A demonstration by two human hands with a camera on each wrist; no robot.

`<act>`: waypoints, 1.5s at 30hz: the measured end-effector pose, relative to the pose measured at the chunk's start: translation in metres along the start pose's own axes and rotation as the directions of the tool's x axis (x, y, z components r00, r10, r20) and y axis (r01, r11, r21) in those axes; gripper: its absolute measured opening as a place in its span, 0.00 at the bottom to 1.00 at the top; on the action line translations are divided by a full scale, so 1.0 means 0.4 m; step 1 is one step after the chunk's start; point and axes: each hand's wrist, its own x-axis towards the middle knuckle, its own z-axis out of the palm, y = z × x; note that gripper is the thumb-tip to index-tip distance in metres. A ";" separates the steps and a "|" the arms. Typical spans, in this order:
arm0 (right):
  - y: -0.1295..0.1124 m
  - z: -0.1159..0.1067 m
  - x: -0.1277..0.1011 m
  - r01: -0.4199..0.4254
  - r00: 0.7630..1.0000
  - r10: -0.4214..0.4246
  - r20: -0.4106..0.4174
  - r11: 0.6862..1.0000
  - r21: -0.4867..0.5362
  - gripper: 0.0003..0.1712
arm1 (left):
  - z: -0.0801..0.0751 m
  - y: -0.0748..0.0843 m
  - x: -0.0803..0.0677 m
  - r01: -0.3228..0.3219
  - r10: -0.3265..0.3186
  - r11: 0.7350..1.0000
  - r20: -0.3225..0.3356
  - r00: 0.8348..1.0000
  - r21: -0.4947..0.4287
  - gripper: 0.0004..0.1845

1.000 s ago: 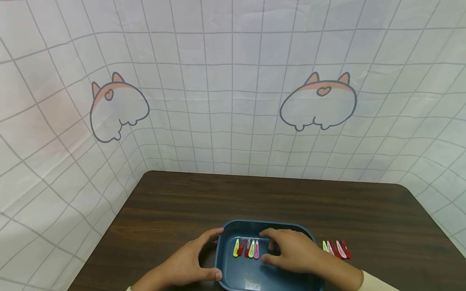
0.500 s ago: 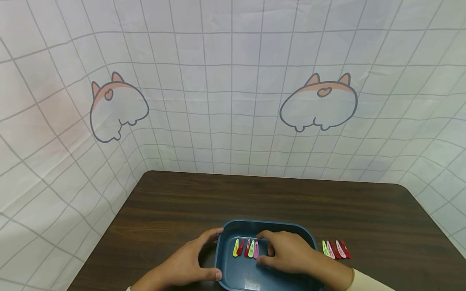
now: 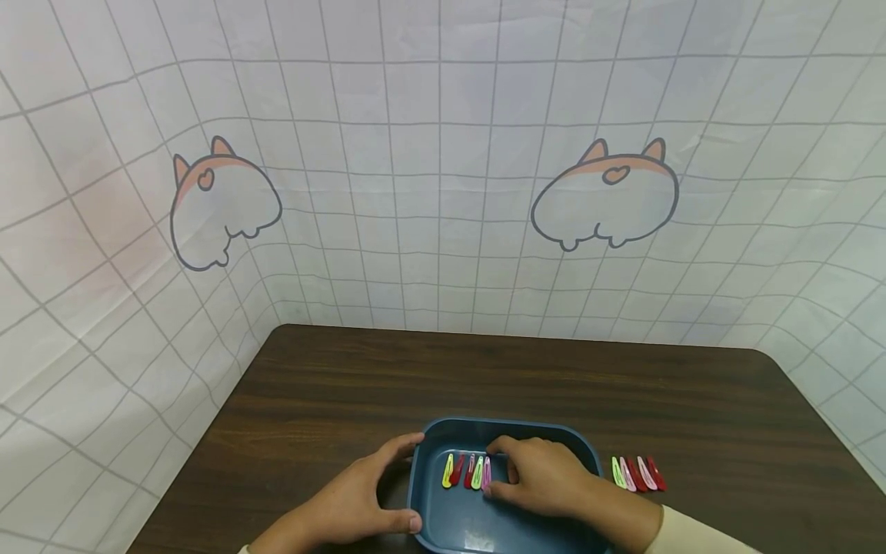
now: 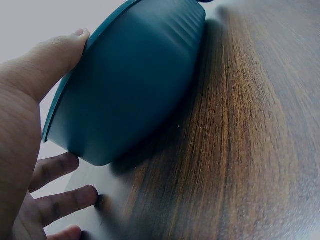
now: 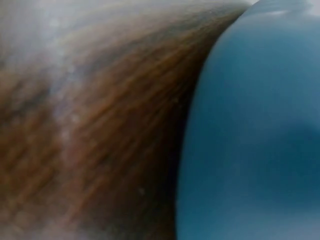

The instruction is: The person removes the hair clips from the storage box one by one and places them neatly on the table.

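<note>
A blue plastic tray (image 3: 508,531) stands on the dark wooden table. Inside it lies a row of snap hair clips: a yellow clip (image 3: 447,470), a red clip (image 3: 457,470), a darker red one (image 3: 470,471), a green one (image 3: 477,472) and a pink hair clip (image 3: 487,472). My right hand (image 3: 550,477) reaches into the tray and pinches the pink clip end to end between thumb and forefinger; its other fingers are hidden. My left hand (image 3: 349,496) spreads along the tray's left side, thumb and forefinger touching the rim, as the left wrist view also shows.
To the right of the tray, a second row of green, pink and red hair clips (image 3: 638,474) lies on the table (image 3: 332,377). A white grid-patterned cloth (image 3: 429,231) hangs behind and at both sides. The right wrist view holds only blurred tray and table.
My right hand has moved a little left inside the tray, up to the pink clip. The left hand stays on the tray's side.
</note>
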 end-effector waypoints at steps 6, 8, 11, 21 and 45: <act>0.000 0.006 0.002 -0.002 1.000 0.002 -0.016 1.000 -0.016 0.32 | 0.001 0.000 0.000 -0.002 0.002 1.000 0.002 1.000 0.000 0.51; -0.001 0.007 0.002 0.000 1.000 0.000 -0.020 1.000 -0.023 0.32 | 0.002 -0.001 0.000 -0.006 0.006 1.000 0.002 1.000 -0.002 0.51; -0.001 0.009 0.001 0.002 1.000 -0.003 -0.020 0.999 -0.035 0.33 | 0.003 0.000 -0.001 -0.007 0.007 1.000 0.001 1.000 -0.001 0.51; -0.004 0.014 0.002 0.007 1.000 -0.009 -0.028 0.997 -0.076 0.33 | 0.005 -0.001 0.001 0.003 -0.003 1.000 -0.002 1.000 0.005 0.51; -0.005 0.009 0.001 -0.012 1.000 0.012 0.014 0.998 -0.065 0.31 | 0.004 0.003 -0.001 0.002 -0.002 1.000 0.003 1.000 -0.008 0.50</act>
